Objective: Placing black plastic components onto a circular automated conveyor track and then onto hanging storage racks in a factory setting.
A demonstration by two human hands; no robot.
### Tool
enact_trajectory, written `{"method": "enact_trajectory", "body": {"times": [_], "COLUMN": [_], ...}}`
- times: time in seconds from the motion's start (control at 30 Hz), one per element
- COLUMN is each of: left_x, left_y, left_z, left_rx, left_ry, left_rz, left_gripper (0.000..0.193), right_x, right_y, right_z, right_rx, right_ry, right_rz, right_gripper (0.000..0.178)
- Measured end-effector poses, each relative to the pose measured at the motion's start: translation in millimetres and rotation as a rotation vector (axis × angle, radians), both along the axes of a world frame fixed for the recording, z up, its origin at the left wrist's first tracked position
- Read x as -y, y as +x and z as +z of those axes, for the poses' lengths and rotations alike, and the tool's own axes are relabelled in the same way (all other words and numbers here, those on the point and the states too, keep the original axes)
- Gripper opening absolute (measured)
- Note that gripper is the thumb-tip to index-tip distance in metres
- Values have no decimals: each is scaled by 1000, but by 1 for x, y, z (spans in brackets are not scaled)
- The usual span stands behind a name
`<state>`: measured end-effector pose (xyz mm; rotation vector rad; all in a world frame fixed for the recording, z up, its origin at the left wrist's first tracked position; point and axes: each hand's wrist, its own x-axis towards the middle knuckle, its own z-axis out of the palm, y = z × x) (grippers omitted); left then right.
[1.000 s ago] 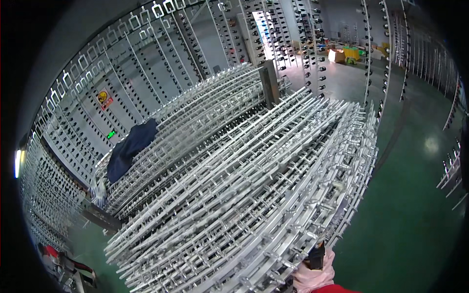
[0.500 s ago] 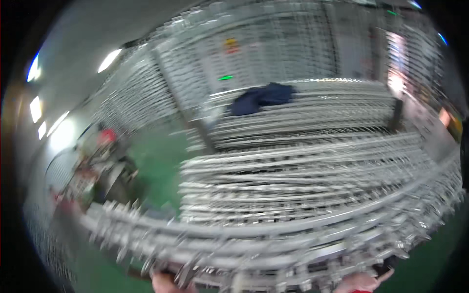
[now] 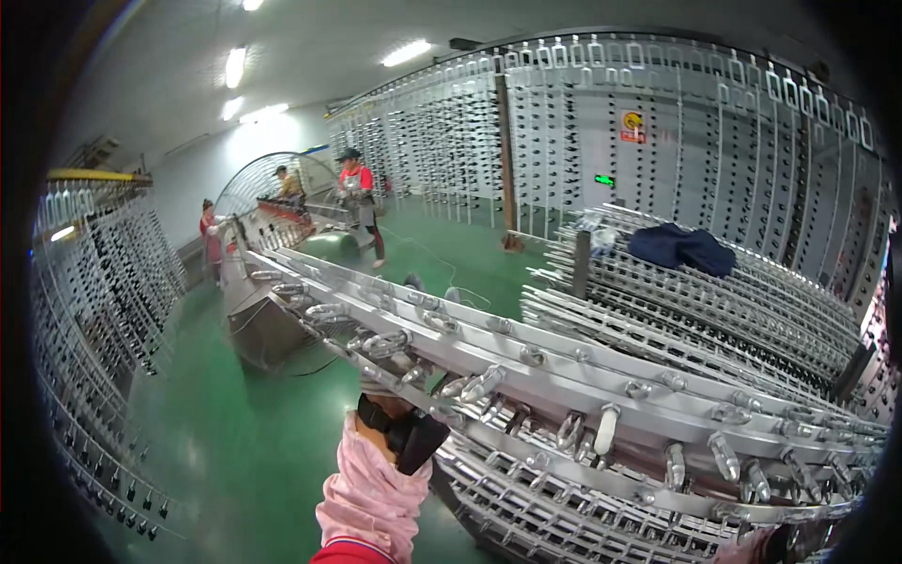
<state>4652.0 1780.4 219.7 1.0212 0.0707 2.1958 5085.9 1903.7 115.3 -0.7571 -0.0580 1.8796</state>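
Metal rods (image 3: 564, 387) now show sticking out past the stack (image 3: 714, 308) over green floor (image 3: 225, 442) as the view swings left, so they look lifted, left hand (image 3: 378, 383) under them, right hand hidden, and I can't tell how closed either is.

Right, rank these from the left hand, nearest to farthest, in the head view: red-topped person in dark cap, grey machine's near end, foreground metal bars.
1. Foreground metal bars: at the left hand
2. Grey machine's near end: ahead-left
3. Red-topped person in dark cap: farther ahead, standing
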Motion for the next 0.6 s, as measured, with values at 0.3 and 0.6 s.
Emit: {"method": "enact_trajectory", "body": {"times": [0.3,0.6], "left_x": [270,574], "left_y": [-19,-178], "left_z": [-51,-197], "left_rx": [85,339], "left_ry": [-97,-65], "left_rz": [300,141], "left_gripper": [51,52], "right_x": [180,463], "right_y": [-146,-358], "right_z": [-34,-56], "right_rx": [-32,-59], "right_ry": [64,86], "right_rz": [366,642], "right_gripper": [79,78]}}
